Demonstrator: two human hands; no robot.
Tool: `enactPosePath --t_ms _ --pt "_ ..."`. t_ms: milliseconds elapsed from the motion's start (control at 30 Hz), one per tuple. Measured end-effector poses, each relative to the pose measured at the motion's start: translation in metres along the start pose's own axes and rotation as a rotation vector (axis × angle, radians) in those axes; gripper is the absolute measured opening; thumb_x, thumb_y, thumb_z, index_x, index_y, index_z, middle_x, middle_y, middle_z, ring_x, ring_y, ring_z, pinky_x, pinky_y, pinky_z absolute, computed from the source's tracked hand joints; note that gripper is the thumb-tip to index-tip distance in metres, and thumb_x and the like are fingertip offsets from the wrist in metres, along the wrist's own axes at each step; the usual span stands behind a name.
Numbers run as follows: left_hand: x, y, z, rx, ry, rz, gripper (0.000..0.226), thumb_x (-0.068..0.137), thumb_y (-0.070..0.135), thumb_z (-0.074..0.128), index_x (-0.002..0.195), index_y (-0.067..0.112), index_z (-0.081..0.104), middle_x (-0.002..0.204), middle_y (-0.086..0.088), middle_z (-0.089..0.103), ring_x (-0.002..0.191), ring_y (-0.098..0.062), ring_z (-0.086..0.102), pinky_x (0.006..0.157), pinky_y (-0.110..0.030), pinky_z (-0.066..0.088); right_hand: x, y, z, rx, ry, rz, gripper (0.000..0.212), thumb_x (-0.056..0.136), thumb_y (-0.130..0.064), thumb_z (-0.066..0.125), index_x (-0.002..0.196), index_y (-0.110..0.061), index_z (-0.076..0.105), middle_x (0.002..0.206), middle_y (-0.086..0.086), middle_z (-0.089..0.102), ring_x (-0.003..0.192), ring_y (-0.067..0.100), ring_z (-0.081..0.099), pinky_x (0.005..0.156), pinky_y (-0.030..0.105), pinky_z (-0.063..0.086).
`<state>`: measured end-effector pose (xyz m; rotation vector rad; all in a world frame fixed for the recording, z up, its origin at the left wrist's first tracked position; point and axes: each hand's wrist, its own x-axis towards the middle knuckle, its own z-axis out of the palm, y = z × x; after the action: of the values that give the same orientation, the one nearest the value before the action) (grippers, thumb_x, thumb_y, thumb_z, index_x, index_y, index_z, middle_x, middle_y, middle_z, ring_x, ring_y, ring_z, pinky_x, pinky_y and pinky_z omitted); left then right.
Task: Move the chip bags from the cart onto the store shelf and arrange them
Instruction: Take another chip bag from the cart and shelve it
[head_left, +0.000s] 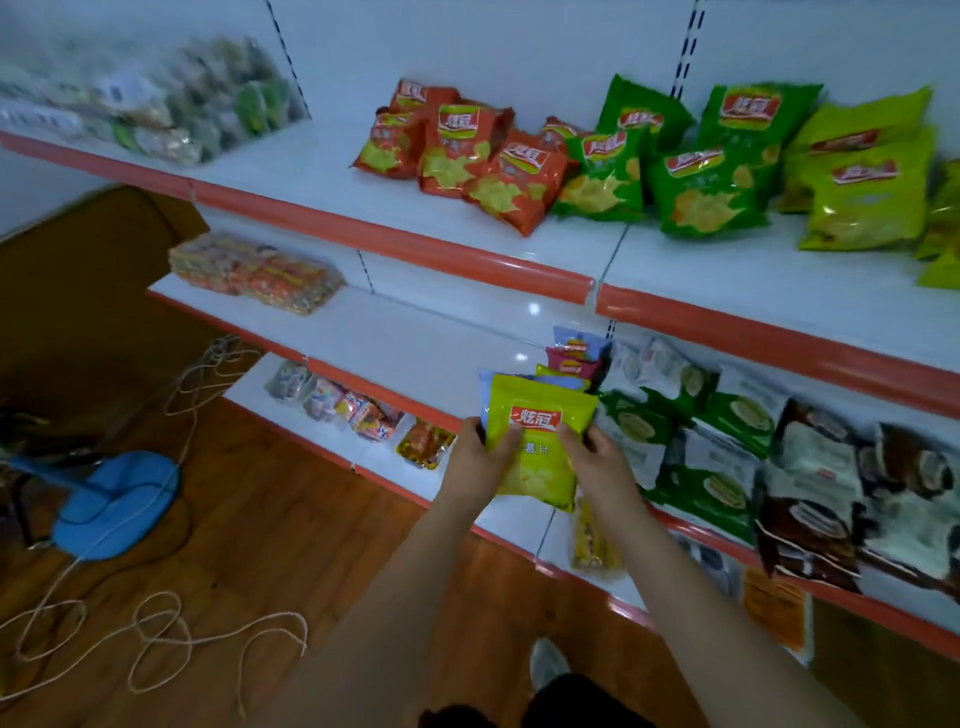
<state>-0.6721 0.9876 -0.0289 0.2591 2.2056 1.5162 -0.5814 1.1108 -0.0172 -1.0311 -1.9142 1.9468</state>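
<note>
A yellow-green chip bag (540, 415) is held at the front of the middle shelf (415, 338). My left hand (480, 457) grips its left edge and my right hand (602, 457) grips its right side. Behind it stand a pale blue bag (579, 343), a pink one (571, 366) and another yellow one in a row. On the top shelf (519, 244) lie orange chip bags (467, 150), green chip bags (675, 166) and yellow-green chip bags (862, 171). No cart is in view.
Green and dark brown snack packs (727, 447) fill the middle shelf to the right. Wrapped noodle packs (254, 273) lie at its left end. Small packets sit on the bottom shelf (363, 410). Loose string (156, 639) and a blue cushion (117, 504) lie on the wood floor.
</note>
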Motion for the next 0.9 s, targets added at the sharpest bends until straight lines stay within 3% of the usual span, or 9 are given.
enactPosePath --t_ms 67,200,333,467,667,733,800,900 --pt "0.036 0.0 -0.004 0.022 0.003 0.002 0.034 0.093 0.041 0.062 0.112 0.015 0.049 0.099 0.002 0.063 0.076 0.001 0.059 0.06 -0.014 0.048 0.036 -0.009 0.012 -0.027 0.001 0.015 0.018 0.092 -0.039 0.059 0.107 -0.027 0.063 0.106 -0.002 0.07 0.086 0.012 0.067 0.075 0.032 0.055" --pt "0.101 -0.013 -0.013 0.018 -0.023 0.01 0.046 0.09 0.05 0.061 0.124 0.02 0.051 0.113 -0.004 0.066 0.092 -0.015 0.067 0.08 -0.036 0.059 0.097 -0.012 0.038 -0.032 -0.015 0.056 0.025 0.092 -0.027 0.062 0.115 -0.018 0.062 0.108 -0.001 0.066 0.09 0.014 0.063 0.07 0.026 0.047" --pt "0.181 -0.038 -0.022 0.002 -0.149 -0.043 0.044 0.093 0.044 0.061 0.128 0.021 0.048 0.102 -0.001 0.066 0.088 -0.018 0.069 0.077 -0.034 0.06 0.164 0.0 0.063 0.002 -0.02 0.132 0.022 0.088 -0.026 0.067 0.109 -0.023 0.062 0.102 -0.004 0.067 0.088 0.013 0.062 0.075 0.028 0.046" --pt "0.269 -0.068 -0.021 -0.007 -0.207 -0.042 0.045 0.091 0.04 0.066 0.128 0.02 0.052 0.098 -0.008 0.069 0.09 -0.028 0.069 0.087 -0.049 0.057 0.248 0.022 0.084 0.077 -0.036 0.204 0.036 0.081 -0.042 0.07 0.112 -0.023 0.065 0.12 0.001 0.068 0.111 0.02 0.063 0.103 0.041 0.045" --pt "0.381 -0.1 0.012 0.02 -0.27 0.022 0.04 0.095 0.031 0.063 0.13 0.014 0.051 0.111 -0.015 0.069 0.094 -0.029 0.067 0.086 -0.044 0.057 0.347 0.039 0.079 0.085 0.011 0.227 0.048 0.099 -0.044 0.043 0.133 -0.011 0.054 0.134 0.016 0.059 0.127 0.027 0.053 0.113 0.043 0.036" --pt "0.406 -0.114 0.031 0.068 -0.256 0.038 0.039 0.096 0.031 0.061 0.128 0.013 0.052 0.112 -0.012 0.068 0.093 -0.025 0.066 0.076 -0.032 0.053 0.369 0.045 0.066 -0.009 0.135 0.227 0.049 0.099 -0.046 0.04 0.118 -0.006 0.062 0.13 0.024 0.059 0.122 0.034 0.055 0.109 0.05 0.04" --pt "0.422 -0.127 0.055 0.145 -0.253 0.058 0.042 0.096 0.035 0.059 0.127 0.009 0.053 0.113 -0.013 0.067 0.097 -0.025 0.065 0.072 -0.026 0.046 0.379 0.054 0.05 -0.049 0.255 0.227 0.046 0.1 -0.041 0.037 0.108 -0.004 0.063 0.122 0.025 0.063 0.108 0.033 0.063 0.098 0.046 0.049" --pt "0.434 -0.138 0.092 0.253 -0.222 0.057 0.069 0.086 0.055 0.054 0.14 0.013 0.043 0.13 -0.017 0.059 0.12 -0.038 0.056 0.095 -0.044 0.047 0.377 0.065 0.03 -0.033 0.304 0.162 0.042 0.102 -0.033 0.035 0.104 0.0 0.062 0.103 0.018 0.068 0.086 0.022 0.067 0.081 0.031 0.054"
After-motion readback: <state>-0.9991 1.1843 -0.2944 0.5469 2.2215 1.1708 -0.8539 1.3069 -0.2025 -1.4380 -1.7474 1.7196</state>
